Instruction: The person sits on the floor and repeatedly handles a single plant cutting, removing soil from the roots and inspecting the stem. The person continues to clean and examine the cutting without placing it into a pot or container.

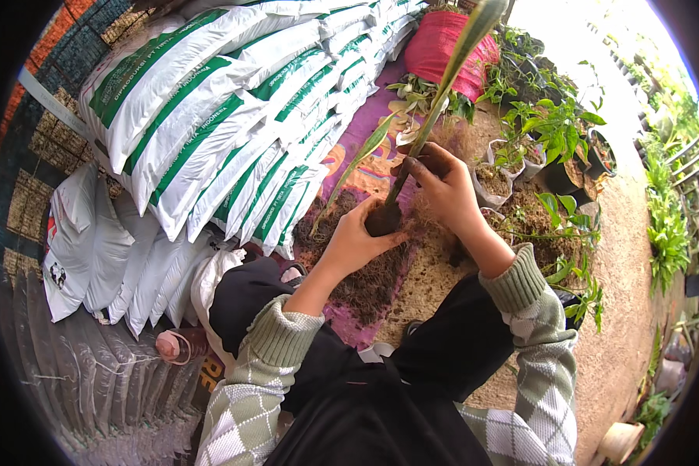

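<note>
In front of me, a snake plant (449,76) with one long, stiff leaf is held upright at a slant. My left hand (355,233) cups its dark root ball (382,220) from below, thumb extended beneath it. The fingers of my right hand (440,175), dirty with soil, pinch the leaf's lower part just above the root ball. A smaller snake plant leaf with yellowish edges (371,143) lies beyond my left hand. Below both hands, loose dark soil with fine roots (364,285) is heaped on a purple printed sheet (378,113).
White-and-green filled sacks (221,105) are stacked high at left, above plain white bags (105,250). A pinkish-lidded container (169,346) stands by my left knee. Potted plants (559,137) and a red sack (437,49) stand along the right. A concrete path (623,262) runs beyond them.
</note>
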A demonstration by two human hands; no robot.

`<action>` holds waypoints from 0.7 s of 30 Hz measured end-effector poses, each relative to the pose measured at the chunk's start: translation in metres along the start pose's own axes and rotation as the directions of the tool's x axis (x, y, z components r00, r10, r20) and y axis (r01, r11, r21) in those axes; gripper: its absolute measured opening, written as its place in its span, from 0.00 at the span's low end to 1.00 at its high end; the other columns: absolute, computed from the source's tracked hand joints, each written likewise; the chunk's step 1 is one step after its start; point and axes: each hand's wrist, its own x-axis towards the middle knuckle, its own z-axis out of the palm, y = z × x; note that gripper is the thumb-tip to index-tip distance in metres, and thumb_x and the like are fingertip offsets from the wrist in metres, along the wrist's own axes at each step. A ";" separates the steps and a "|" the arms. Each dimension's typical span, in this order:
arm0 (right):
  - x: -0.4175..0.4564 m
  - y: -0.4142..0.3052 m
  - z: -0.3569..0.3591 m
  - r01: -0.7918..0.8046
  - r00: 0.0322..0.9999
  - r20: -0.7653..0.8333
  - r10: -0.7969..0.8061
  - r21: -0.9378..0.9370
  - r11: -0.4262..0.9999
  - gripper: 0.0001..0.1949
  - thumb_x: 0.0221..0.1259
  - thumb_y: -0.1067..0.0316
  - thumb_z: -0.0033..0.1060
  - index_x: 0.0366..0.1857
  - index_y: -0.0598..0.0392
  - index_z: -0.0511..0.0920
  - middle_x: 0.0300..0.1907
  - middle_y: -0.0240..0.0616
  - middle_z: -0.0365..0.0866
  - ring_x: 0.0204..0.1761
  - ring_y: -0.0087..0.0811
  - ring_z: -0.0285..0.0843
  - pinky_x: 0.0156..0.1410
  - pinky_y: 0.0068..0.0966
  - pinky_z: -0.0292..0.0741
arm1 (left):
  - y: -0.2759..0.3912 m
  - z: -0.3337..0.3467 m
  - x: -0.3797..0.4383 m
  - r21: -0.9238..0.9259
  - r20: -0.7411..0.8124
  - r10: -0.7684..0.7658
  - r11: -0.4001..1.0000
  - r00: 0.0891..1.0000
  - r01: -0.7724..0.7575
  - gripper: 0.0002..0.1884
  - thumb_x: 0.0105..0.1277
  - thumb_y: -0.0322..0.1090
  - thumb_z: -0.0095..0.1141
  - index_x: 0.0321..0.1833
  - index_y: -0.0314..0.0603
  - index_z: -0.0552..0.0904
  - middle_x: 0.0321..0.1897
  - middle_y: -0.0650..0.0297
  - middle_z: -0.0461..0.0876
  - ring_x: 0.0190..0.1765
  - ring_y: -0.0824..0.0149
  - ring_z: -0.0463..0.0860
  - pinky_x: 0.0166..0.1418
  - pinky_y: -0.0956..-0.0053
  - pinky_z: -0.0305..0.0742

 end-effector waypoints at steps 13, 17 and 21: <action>-0.001 -0.002 -0.004 0.049 0.997 0.066 -0.043 -0.083 0.995 0.12 0.64 0.74 0.53 0.50 0.62 0.75 0.42 0.33 0.80 0.44 0.20 0.75 0.53 0.20 0.71 | -0.008 0.008 -0.003 -0.114 -0.083 0.004 0.993 0.997 -0.014 0.21 0.57 0.34 0.65 0.50 0.39 0.72 0.37 0.67 0.75 0.40 0.75 0.74 0.47 0.77 0.71; 0.002 0.001 -0.011 0.046 0.997 -0.052 -0.049 -0.047 0.998 0.11 0.63 0.73 0.55 0.47 0.61 0.76 0.38 0.32 0.81 0.41 0.19 0.76 0.49 0.19 0.71 | -0.018 0.005 -0.002 -0.304 -0.024 -0.025 0.953 0.999 0.017 0.31 0.54 0.31 0.67 0.59 0.37 0.66 0.46 0.65 0.74 0.47 0.73 0.76 0.53 0.75 0.72; 0.005 -0.005 -0.014 0.096 0.983 -0.149 -0.104 -0.064 0.993 0.10 0.62 0.70 0.58 0.44 0.61 0.77 0.35 0.32 0.82 0.39 0.18 0.77 0.47 0.19 0.72 | -0.005 0.004 -0.007 -0.218 0.053 0.000 0.976 0.999 0.012 0.34 0.56 0.32 0.66 0.63 0.36 0.63 0.49 0.64 0.74 0.48 0.73 0.76 0.55 0.75 0.72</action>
